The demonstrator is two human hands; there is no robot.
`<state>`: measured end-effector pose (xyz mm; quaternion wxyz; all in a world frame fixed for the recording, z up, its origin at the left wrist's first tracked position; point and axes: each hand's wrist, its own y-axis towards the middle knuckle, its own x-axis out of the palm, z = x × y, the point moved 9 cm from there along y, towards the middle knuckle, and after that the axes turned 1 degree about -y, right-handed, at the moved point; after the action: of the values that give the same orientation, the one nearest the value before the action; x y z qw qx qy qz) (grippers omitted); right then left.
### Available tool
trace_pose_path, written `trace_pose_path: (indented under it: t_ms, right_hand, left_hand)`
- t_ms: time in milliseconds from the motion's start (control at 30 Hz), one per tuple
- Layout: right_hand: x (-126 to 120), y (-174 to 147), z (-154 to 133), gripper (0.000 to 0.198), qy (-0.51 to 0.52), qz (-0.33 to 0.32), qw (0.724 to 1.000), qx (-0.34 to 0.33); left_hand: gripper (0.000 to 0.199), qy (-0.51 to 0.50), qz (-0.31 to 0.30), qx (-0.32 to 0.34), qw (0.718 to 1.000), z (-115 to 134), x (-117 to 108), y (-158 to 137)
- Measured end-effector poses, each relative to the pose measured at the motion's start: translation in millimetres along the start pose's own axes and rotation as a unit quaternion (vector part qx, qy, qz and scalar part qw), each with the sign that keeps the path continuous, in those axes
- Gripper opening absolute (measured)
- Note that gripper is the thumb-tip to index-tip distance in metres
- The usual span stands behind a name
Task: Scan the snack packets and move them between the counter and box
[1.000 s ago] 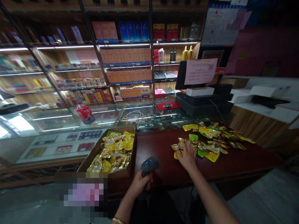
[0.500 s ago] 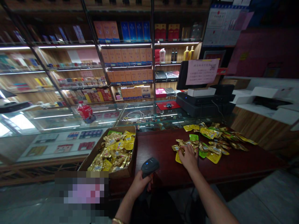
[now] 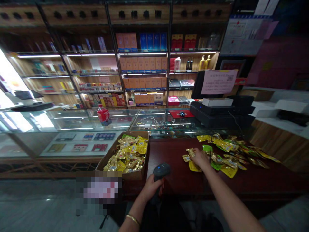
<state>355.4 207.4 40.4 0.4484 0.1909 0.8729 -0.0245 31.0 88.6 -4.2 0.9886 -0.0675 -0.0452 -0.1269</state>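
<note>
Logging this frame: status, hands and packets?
Left hand: gripped around scanner. Right hand: fingers at loose packets, hold unclear. Thin dark cord crosses view of packets.

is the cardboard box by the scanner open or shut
Open: no lid covers the cardboard box, and the gold and yellow packets inside it show from above.

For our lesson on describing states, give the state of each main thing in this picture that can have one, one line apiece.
Scanner: held in the left hand, blue light on.
Loose packets: spread on the table, some under the right hand; grip unclear.
Box: open, filled with more packets.
Bottle: upright on the glass counter.
Shelf lights: on.
Mouse: resting on the red mat.
</note>
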Motion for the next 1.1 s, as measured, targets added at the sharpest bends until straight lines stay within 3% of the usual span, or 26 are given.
trace_pose_path:
  t_ms: [67, 167, 300, 433, 500, 600, 733, 1100]
  right_hand:
    - [-8.3, 10.2, -11.0, 0.050, 0.057, 0.019, 0.998, -0.007]
    - [-4.5, 4.8, -26.5, 0.046, 0.172, 0.044, 0.984, -0.018]
    - [37.1, -37.9, -33.3, 0.046, 0.339, 0.029, 0.940, -0.004]
    - [69.0, -83.8, -25.8, 0.054, 0.434, 0.036, 0.900, 0.006]
    - [68.7, -96.5, -24.5, 0.056, 0.435, 0.061, 0.898, -0.021]
    - [60.5, -103.4, -25.3, 0.053, 0.367, 0.102, 0.923, -0.061]
    - [59.2, -101.9, -18.4, 0.055, 0.297, 0.130, 0.944, -0.056]
    - [77.0, -94.6, -2.4, 0.058, 0.335, 0.101, 0.937, -0.025]
  left_hand:
    - [0.049, -0.011, 0.008, 0.003, 1.000, 0.6, -1.4, -0.6]
    - [0.049, -0.021, 0.024, 0.008, 0.999, -0.8, -4.9, -0.4]
    - [0.050, -0.034, 0.028, 0.016, 0.999, -3.1, -7.3, 1.0]
    - [0.053, -0.014, 0.018, 0.021, 1.000, -2.7, -6.2, 0.5]
    - [0.053, -0.013, 0.026, 0.019, 0.999, -3.5, -7.2, -0.2]
    - [0.054, -0.011, 0.036, 0.019, 0.999, -5.3, -7.7, -1.2]
    - [0.053, 0.015, 0.020, 0.018, 1.000, -8.2, -4.8, -2.7]
    - [0.044, -0.002, -0.003, 0.015, 1.000, -2.5, -2.6, -7.1]
